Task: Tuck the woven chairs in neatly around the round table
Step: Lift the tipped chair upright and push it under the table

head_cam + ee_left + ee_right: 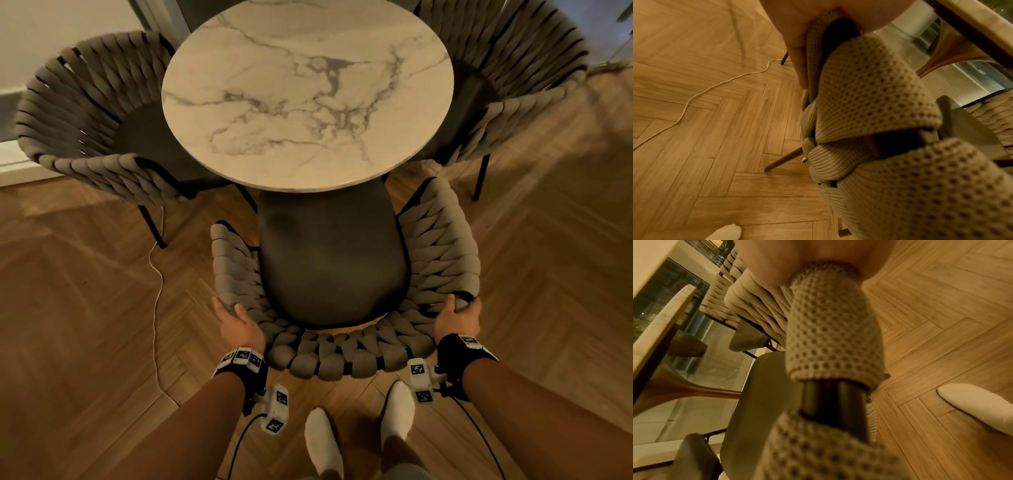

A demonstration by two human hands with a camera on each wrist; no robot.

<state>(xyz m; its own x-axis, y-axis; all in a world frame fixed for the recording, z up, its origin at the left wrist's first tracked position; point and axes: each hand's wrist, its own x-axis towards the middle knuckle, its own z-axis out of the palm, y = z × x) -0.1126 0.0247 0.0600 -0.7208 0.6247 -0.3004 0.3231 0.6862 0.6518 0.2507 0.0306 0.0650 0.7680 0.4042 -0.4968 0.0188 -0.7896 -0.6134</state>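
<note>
Both hands, left hand (pixel 236 325) and right hand (pixel 457 317), seemingly clasp the nearest woven chair (pixel 342 356) rim.

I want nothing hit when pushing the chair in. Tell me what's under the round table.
Under the round table: the near chair seat's front edge and a brass pedestal. The tabletop hides the floor beneath.

Herringbone wood floor (pixel 85 274), thin white cable (pixel 154 291) trailing across it, white socks (pixel 323 442)
</note>
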